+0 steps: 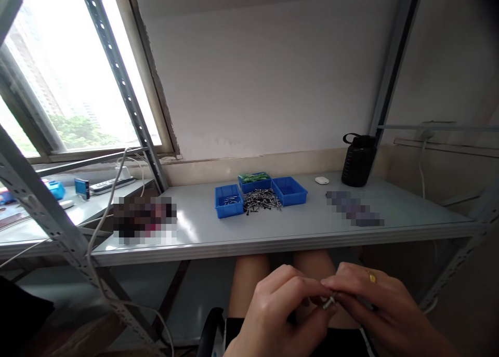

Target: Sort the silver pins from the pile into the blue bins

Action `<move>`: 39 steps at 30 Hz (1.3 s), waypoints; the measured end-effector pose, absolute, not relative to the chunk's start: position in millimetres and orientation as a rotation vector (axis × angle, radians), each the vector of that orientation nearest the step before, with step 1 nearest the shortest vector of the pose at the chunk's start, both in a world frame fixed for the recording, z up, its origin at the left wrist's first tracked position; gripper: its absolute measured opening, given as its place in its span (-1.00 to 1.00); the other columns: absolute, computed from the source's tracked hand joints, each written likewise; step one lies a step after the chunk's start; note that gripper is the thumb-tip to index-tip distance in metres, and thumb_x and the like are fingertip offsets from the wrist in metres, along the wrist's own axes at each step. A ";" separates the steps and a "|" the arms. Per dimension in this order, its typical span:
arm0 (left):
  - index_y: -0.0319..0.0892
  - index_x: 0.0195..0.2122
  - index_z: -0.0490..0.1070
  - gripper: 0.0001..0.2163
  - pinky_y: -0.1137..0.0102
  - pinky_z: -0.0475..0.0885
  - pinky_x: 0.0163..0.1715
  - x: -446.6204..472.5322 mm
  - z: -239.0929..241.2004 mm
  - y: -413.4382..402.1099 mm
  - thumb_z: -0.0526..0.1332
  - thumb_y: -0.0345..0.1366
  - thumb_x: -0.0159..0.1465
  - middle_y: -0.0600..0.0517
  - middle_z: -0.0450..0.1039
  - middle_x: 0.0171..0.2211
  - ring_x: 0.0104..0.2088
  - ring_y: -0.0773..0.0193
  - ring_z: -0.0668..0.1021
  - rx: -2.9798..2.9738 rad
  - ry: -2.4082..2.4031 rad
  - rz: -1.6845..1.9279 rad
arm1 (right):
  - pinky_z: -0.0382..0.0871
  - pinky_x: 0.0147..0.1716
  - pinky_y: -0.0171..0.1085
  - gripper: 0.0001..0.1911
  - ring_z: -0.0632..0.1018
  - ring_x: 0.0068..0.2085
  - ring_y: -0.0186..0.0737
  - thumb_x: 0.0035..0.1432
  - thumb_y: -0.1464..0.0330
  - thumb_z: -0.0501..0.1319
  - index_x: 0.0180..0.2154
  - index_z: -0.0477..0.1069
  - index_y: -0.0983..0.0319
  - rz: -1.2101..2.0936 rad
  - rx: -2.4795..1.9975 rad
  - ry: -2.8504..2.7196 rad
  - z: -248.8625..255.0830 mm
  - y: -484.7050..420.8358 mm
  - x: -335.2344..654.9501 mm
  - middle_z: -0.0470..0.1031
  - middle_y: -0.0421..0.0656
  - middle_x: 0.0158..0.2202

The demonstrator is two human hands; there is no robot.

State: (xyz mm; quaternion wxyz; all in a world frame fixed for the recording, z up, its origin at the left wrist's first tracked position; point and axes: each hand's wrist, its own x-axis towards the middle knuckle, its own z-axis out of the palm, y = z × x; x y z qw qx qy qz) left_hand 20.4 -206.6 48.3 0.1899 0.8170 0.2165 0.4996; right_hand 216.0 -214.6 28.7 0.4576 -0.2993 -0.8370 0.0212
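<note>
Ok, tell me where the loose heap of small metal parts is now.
In the head view, the heap lies near the middle of the table, between the left blue bin and right blue bin, in front of the back bin.

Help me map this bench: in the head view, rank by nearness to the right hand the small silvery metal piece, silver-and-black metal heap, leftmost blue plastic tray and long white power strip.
1. Silvery metal piece: at the right hand's fingertips.
2. Metal heap: mid-table, leftward.
3. Blue tray: left of the heap.
4. Power strip: far left.
</note>
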 end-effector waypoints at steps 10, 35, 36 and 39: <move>-0.19 -0.27 0.48 -0.85 0.47 0.49 -0.32 20.8 50.8 -205.2 0.27 -0.52 0.16 -0.05 0.55 -0.32 -0.32 0.27 0.56 2.281 0.479 1.438 | 0.32 -0.53 -0.44 -0.78 0.44 -0.54 -0.38 0.34 0.37 0.03 -0.36 0.36 0.19 0.067 -0.738 -2.133 33.9 -215.6 209.5 0.40 -0.25 -0.55; -0.22 -0.40 0.47 -0.95 0.51 0.30 -0.51 21.6 45.9 -206.2 0.24 -0.48 0.13 0.06 0.41 -0.55 -0.52 0.37 0.43 2.272 0.843 1.261 | 0.47 -0.39 -0.44 -0.76 0.57 -0.42 -0.36 0.29 0.43 0.10 -0.03 0.37 0.12 0.063 -0.707 -2.073 26.3 -214.6 216.3 0.55 -0.24 -0.39; -0.22 -0.40 0.48 -0.95 0.51 0.30 -0.51 21.7 45.3 -205.8 0.25 -0.48 0.13 0.06 0.41 -0.55 -0.52 0.37 0.43 2.269 0.841 1.269 | 0.46 -0.42 -0.44 -0.78 0.56 -0.44 -0.37 0.30 0.41 0.09 -0.05 0.38 0.12 0.047 -0.721 -2.061 25.8 -214.6 216.0 0.53 -0.25 -0.43; -0.21 -0.38 0.49 -0.95 0.52 0.29 -0.52 21.8 44.9 -204.7 0.28 -0.47 0.14 0.07 0.42 -0.54 -0.52 0.38 0.42 2.245 0.834 1.290 | 0.45 -0.47 -0.42 -0.82 0.57 -0.45 -0.33 0.32 0.37 0.08 -0.10 0.39 0.11 -0.012 -0.779 -2.021 24.9 -214.3 216.0 0.54 -0.25 -0.45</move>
